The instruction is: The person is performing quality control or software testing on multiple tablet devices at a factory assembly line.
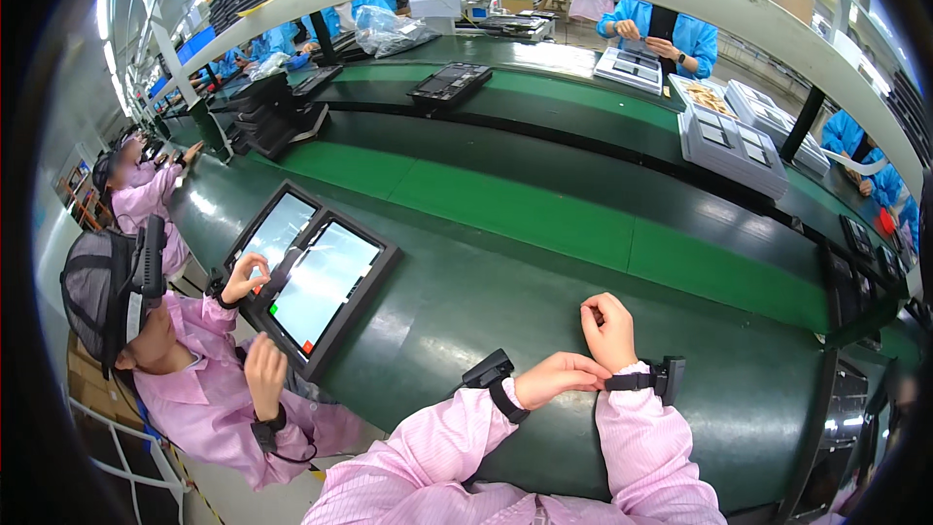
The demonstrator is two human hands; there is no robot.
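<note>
Both my hands are raised over the green worktop, in pink striped sleeves. My left hand (561, 379) reaches across to my right wrist. Its fingers are pressed together, with the tips at the edge of the black wrist strap (632, 382), which carries a small black device (671, 380). My right hand (609, 329) is bent upward with its fingers curled in, and nothing shows in it. Round my left wrist sits another strap with a black box (488, 368). No workpiece touches either hand.
At left a co-worker in pink (194, 350) holds both hands near a black tray (384, 267) with two bright panels. Behind lie a green strip (544, 219), stacked black trays (272, 117) and white trays (734, 151). A person in blue (695, 34) works across the line.
</note>
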